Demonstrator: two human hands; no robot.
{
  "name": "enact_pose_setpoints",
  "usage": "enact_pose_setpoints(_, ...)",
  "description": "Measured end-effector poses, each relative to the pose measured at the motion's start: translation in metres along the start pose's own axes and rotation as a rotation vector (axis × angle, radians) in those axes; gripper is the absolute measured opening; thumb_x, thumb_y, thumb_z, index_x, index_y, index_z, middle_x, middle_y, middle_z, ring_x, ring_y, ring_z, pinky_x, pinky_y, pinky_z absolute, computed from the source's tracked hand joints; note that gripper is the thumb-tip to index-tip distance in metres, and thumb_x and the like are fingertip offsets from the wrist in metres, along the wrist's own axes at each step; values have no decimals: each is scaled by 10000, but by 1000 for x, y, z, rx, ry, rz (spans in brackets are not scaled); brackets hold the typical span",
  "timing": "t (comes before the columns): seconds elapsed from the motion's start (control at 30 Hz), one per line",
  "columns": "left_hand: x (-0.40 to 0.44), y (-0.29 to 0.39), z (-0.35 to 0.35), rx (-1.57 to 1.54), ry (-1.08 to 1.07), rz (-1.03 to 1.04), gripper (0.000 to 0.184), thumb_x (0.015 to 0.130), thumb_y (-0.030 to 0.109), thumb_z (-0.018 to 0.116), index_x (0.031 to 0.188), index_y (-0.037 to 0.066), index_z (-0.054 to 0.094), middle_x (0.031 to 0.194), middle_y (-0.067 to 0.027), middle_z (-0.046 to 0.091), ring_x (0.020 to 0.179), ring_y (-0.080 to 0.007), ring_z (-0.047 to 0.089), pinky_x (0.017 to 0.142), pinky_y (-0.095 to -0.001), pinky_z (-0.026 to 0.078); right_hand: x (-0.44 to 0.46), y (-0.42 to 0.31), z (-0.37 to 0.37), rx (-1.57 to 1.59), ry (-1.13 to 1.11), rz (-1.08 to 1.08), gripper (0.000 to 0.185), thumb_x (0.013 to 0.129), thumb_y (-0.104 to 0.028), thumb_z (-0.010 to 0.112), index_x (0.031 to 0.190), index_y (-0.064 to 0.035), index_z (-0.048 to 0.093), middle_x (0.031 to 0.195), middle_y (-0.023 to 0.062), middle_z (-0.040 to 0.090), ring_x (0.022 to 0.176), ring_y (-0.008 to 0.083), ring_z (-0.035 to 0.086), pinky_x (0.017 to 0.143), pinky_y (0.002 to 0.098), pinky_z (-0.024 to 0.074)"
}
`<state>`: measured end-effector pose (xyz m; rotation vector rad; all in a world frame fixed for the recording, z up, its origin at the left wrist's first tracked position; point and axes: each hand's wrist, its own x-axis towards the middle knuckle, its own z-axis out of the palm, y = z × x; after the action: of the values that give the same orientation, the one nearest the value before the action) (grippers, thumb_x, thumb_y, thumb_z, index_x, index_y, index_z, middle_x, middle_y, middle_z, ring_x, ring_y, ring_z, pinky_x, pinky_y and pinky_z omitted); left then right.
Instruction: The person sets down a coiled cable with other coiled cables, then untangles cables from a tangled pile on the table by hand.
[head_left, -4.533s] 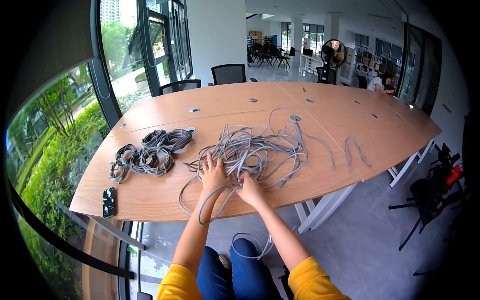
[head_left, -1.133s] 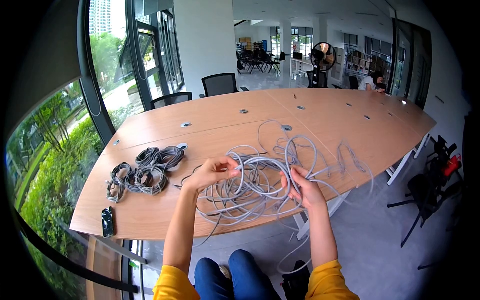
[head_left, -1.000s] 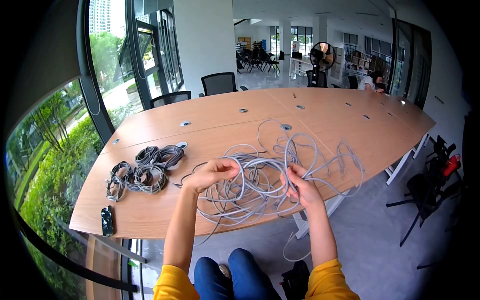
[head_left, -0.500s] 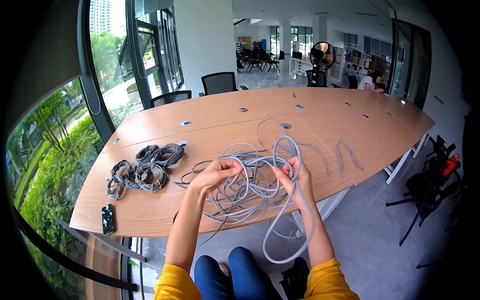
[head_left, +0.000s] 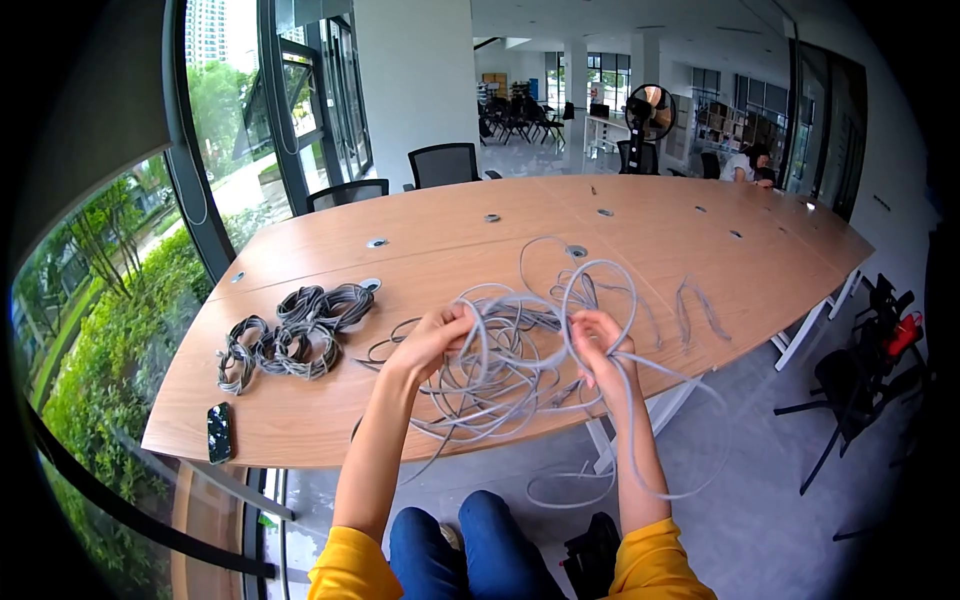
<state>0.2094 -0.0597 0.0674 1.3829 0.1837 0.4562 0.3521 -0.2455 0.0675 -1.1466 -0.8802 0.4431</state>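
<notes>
From where I stand, the left hand has its thumb and fingers closed in a pinch on the near side of some loose turns of grey cable. The right hand grips the other side between thumb and bent fingers; which fingertips bear on it I can't make out. The hands are apart, probably so the turns hang open between them, and they're raised, which seems to lift those turns off the tangle below. Both forearms come up over the front edge, the left slanting inward, the right more upright, wrists bent toward each other. A slack loop swings wide around the right forearm and dips past that edge.

Under the hands, the cable tangle sprawls by the middle of the tabletop's front edge. Toward the left edge sit several cable coils, touching one another, seemingly grouped to stay out of the loose strands. A phone lies near the front left corner. Right of the tangle rests a bent cable length. Beyond the far edge stand a mesh chair and a fan.
</notes>
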Motion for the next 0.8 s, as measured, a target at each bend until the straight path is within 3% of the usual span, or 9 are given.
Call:
enact_pose_setpoints(0.03,1,-1,-2,0,0,-1,182,820,198,531,729,48,485,560,41,387,454,-36,282,421,-177,221,4,8,-7,43,13,2,241,833,-206,510,963,-4,530,711,0,557,391,8,364,339,154,273)
enact_pose_setpoints(0.2,2,-4,-3,-55,127,-4,204,807,194,565,671,79,467,502,82,332,406,-16,216,378,-196,138,2,5,-10,170,-49,105,232,854,-147,458,1014,7,527,941,63,598,383,1,345,350,148,288)
enact_pose_setpoints(0.3,5,-4,-3,-111,58,-5,193,803,204,561,699,102,434,531,78,289,432,-27,225,394,-188,163,5,10,-8,96,-341,153,296,842,-82,414,1123,-2,463,1020,79,577,348,3,348,363,138,310)
enact_pose_setpoints(0.43,1,-2,-2,-175,-12,-9,215,818,230,538,700,126,390,563,73,257,466,-38,226,417,-185,182,12,23,-9,93,-409,201,238,827,-82,476,1049,2,499,993,80,580,384,6,345,358,142,295)
enact_pose_setpoints(0.6,7,-1,-2,-204,-90,-7,229,840,252,504,692,128,381,576,70,256,483,-44,225,427,-187,186,12,32,4,104,-528,125,123,795,-41,519,914,-24,542,833,72,624,384,10,373,318,146,279)
enact_pose_setpoints(0.63,7,-2,-2,-220,-102,-12,230,843,257,498,693,127,381,582,69,257,486,-46,226,427,-188,186,11,28,6,53,-498,80,119,782,-36,542,900,-19,551,777,64,631,445,17,463,317,153,286)
enact_pose_setpoints(0.73,0,1,-8,-94,-83,-14,215,833,250,513,706,118,401,588,69,266,499,-43,237,426,-191,180,8,15,10,-166,-338,57,102,776,-44,560,868,-2,561,767,78,630,556,45,548,375,153,360)
enact_pose_setpoints(0.77,-3,3,-9,-36,-51,-36,200,825,252,527,735,101,431,591,61,305,516,-50,293,451,-181,245,9,15,9,-166,-338,57,102,776,-44,560,868,-2,561,767,78,630,556,45,548,375,153,360)
enact_pose_setpoints(0.8,-6,5,-9,-37,-50,-37,200,825,252,527,735,101,431,591,61,305,516,-50,293,451,-181,245,9,16,7,-183,-310,-58,93,775,-47,565,852,5,566,761,79,630,610,63,568,436,168,400)
